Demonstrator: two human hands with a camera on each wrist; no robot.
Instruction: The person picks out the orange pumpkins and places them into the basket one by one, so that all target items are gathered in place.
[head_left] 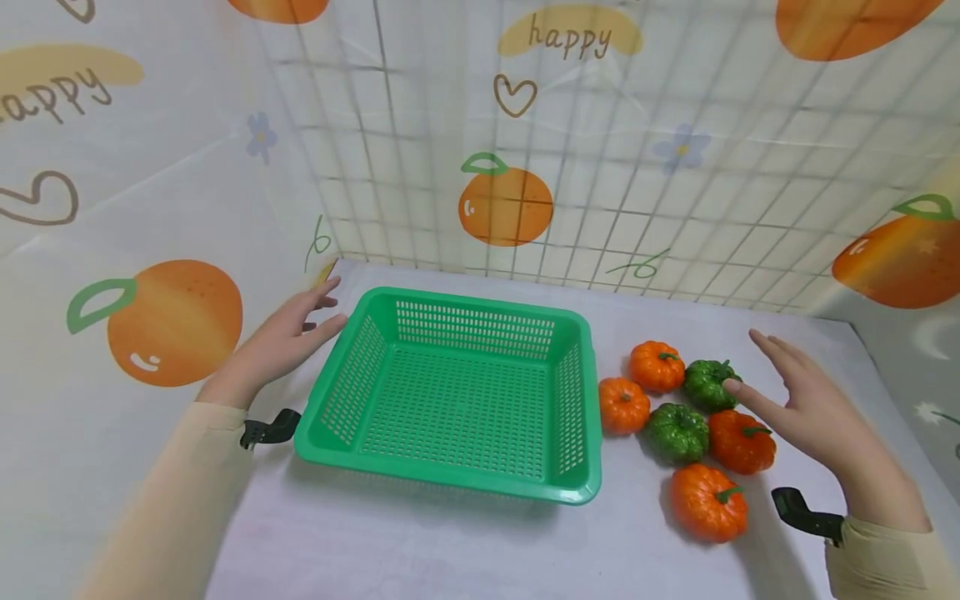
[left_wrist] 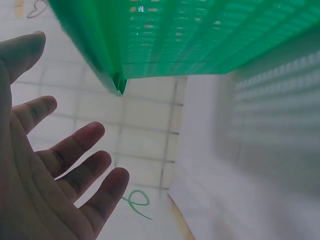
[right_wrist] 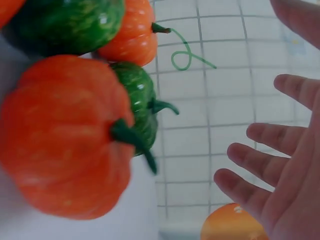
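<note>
Bench [head_left: 420, 550], wht. Basket [head_left: 450, 482], grn, sat upright on it, long axis approx. L–R. L hand [head_left: 287, 337]: fingers spread, held nothing, beside basket's L rim. R hand [head_left: 813, 412]: ditto, near pumpkins [head_left: 705, 504], 4 orng + 2 grn, clustered R of basket; frontmost's stem pointed R.

Looks like a staged tabletop booth: white surface [head_left: 420, 546] under green basket [head_left: 461, 404], fruit-print sheets [head_left: 600, 125] behind and left of it.
</note>
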